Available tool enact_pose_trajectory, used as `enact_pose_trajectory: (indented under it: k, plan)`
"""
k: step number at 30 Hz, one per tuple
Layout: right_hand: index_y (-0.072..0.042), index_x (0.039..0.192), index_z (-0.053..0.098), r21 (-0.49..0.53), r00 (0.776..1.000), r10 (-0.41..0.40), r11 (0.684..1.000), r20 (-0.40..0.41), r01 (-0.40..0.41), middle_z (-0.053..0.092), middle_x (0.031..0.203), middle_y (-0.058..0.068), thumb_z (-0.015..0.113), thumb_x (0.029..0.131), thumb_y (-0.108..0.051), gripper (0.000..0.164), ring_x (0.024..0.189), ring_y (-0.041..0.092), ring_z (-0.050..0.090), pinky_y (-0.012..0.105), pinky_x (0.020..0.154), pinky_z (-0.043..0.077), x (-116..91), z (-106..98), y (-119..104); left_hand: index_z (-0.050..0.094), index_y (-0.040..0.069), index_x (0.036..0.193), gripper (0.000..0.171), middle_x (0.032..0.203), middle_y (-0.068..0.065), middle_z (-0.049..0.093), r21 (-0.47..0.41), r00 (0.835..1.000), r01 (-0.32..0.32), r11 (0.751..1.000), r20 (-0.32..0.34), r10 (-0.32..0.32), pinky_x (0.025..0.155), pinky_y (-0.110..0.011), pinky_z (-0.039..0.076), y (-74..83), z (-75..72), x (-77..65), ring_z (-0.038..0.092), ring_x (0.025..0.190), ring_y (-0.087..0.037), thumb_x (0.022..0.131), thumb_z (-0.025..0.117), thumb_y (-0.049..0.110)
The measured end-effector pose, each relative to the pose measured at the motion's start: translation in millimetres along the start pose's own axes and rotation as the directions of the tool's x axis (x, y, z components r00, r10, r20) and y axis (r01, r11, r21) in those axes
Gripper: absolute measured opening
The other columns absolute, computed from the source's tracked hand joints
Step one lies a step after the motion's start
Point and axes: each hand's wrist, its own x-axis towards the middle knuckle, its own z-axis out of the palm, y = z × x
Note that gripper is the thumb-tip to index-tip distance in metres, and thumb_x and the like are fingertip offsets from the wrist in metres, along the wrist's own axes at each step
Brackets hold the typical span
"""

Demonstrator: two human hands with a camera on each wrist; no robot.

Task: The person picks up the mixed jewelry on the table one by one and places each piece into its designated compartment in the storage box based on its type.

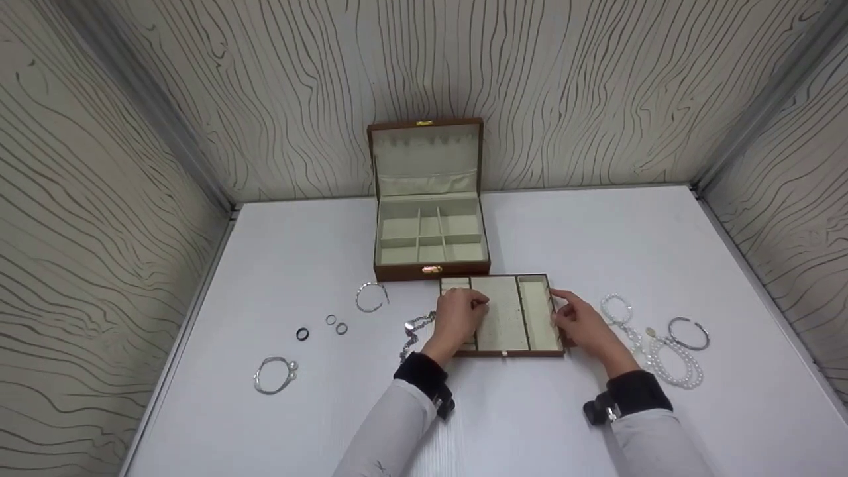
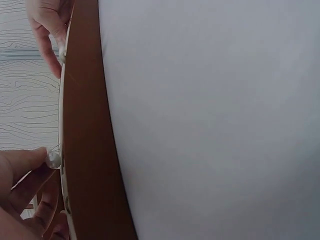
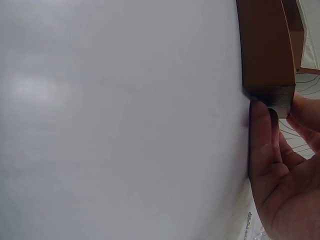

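Observation:
A shallow brown jewelry tray (image 1: 489, 354) with a cream lining lies in front of the brown jewelry box (image 1: 401, 272). Above the tray's left part, my left hand (image 1: 457, 315) pinches a pearl earring (image 2: 53, 159) between thumb and finger; a thin pin sticks out from the pearl. My right hand (image 1: 582, 324) grips the tray's right side, its fingers against the corner in the right wrist view. A small white knob (image 1: 505, 354) sits on the tray's front. The left hand hides part of the tray's left compartments.
The jewelry box stands with its lid (image 1: 426, 156) up. Leftward lie a silver bangle (image 1: 358, 299), a black ring (image 1: 303, 334), two silver rings (image 1: 342, 328) and a bracelet with pearls (image 1: 257, 383). A chain (image 1: 409, 341) lies beside my left hand. Pearl strands (image 1: 689, 374) and another bangle (image 1: 706, 336) lie rightward.

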Motion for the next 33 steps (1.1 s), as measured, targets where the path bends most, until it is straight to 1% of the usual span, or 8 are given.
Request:
enact_pose_trajectory:
  k: [5, 9, 13, 18, 24, 28, 33]
  plan:
    - [0.000, 0.144, 0.041, -0.009, 1.000, 0.000, 1.000, 0.002, 0.000, 0.057, 0.098, 0.013, 0.056, 0.098, -0.007, 0.049, 0.082, 0.022, 0.053, 0.033, 0.065, 0.048, -0.2, 0.0, -0.1, 0.079, 0.012, 0.092, 0.008, 0.085, 0.002, 0.073, 0.012, 1.000, -0.008, 1.000, -0.009, 0.008, 0.074, -0.027, 0.050, 0.1, 1.1, 0.7, 0.065, 0.079, -0.011, 0.085, 0.075, 0.010]
    - [0.001, 0.144, 0.041, -0.013, 1.000, -0.012, 1.000, -0.001, 0.012, 0.058, 0.097, 0.013, 0.057, 0.098, -0.007, 0.049, 0.082, 0.022, 0.053, 0.034, 0.066, 0.047, -0.1, -0.5, 0.6, 0.079, 0.011, 0.090, 0.008, 0.083, 0.001, 0.072, 0.003, 0.999, -0.025, 1.000, -0.027, 0.025, 0.072, -0.027, 0.050, 0.3, 1.2, 0.9, 0.065, 0.076, -0.011, 0.084, 0.075, 0.009]
    - [0.001, 0.144, 0.041, -0.007, 1.000, -0.017, 1.000, 0.003, 0.017, 0.057, 0.097, 0.013, 0.057, 0.098, -0.006, 0.049, 0.082, 0.022, 0.053, 0.034, 0.065, 0.047, -0.3, -1.3, 0.8, 0.079, 0.011, 0.090, 0.009, 0.082, 0.001, 0.073, -0.009, 0.999, -0.027, 1.000, -0.033, 0.027, 0.071, -0.026, 0.050, -0.1, 1.7, 1.3, 0.065, 0.074, -0.010, 0.083, 0.075, 0.008]
    - [0.001, 0.144, 0.041, -0.006, 1.000, -0.015, 1.000, 0.005, 0.016, 0.057, 0.096, 0.013, 0.056, 0.098, -0.006, 0.049, 0.082, 0.022, 0.052, 0.033, 0.065, 0.046, -0.3, -1.0, 0.8, 0.079, 0.010, 0.091, 0.008, 0.085, 0.000, 0.073, -0.027, 1.000, -0.021, 0.999, -0.017, 0.021, 0.070, -0.025, 0.051, 0.0, 1.2, 1.1, 0.066, 0.077, -0.010, 0.084, 0.074, 0.009]
    - [0.001, 0.144, 0.041, -0.013, 1.000, -0.013, 1.000, -0.003, 0.013, 0.058, 0.096, 0.012, 0.057, 0.098, -0.005, 0.050, 0.082, 0.020, 0.053, 0.032, 0.067, 0.046, -0.7, -0.1, 0.7, 0.079, 0.009, 0.092, 0.009, 0.090, -0.001, 0.074, -0.016, 1.000, -0.022, 1.000, 0.022, 0.023, 0.075, -0.026, 0.052, 0.9, -1.6, 1.7, 0.067, 0.085, -0.013, 0.085, 0.074, 0.008]
    - [0.002, 0.144, 0.042, -0.020, 1.000, -0.028, 0.999, -0.012, 0.028, 0.059, 0.096, 0.012, 0.057, 0.097, -0.005, 0.049, 0.082, 0.020, 0.054, 0.033, 0.068, 0.047, -0.1, 0.2, 2.0, 0.078, 0.008, 0.093, 0.009, 0.091, -0.002, 0.074, 0.001, 0.999, -0.041, 0.999, 0.035, 0.041, 0.078, -0.027, 0.052, 0.1, -1.4, 2.8, 0.068, 0.087, -0.014, 0.086, 0.073, 0.008]
    - [0.002, 0.144, 0.041, -0.021, 0.999, -0.034, 0.999, -0.013, 0.034, 0.059, 0.096, 0.012, 0.057, 0.097, -0.004, 0.050, 0.083, 0.021, 0.054, 0.034, 0.069, 0.047, 0.2, -0.1, 2.4, 0.079, 0.010, 0.093, 0.009, 0.092, -0.001, 0.074, 0.035, 0.997, -0.073, 0.997, 0.026, 0.072, 0.080, -0.027, 0.052, -1.7, 1.4, 2.8, 0.069, 0.088, -0.014, 0.086, 0.073, 0.009]
